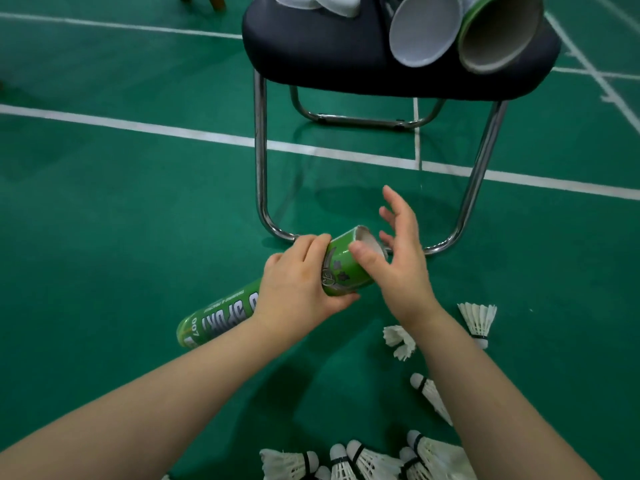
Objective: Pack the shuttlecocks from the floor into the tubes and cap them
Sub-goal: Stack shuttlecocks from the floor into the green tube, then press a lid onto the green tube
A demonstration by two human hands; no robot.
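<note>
My left hand [298, 282] grips a green shuttlecock tube [346, 268] around its middle, holding it slanted above the floor with the open mouth pointing up and right. My right hand [398, 251] is at that mouth with spread, relaxed fingers; its thumb lies against the tube's rim and nothing is held in it. White feather shuttlecocks lie on the green floor: one [478, 320] at right, one [398, 339] by my right wrist, one [431, 396] lower, and several [363, 462] along the bottom edge.
A dark padded chair [311, 53] on chrome legs [260, 161] stands just beyond my hands. On its seat lie an open tube [498, 32], a capped white tube end [424, 29] and white caps [322, 1]. White court lines cross the floor.
</note>
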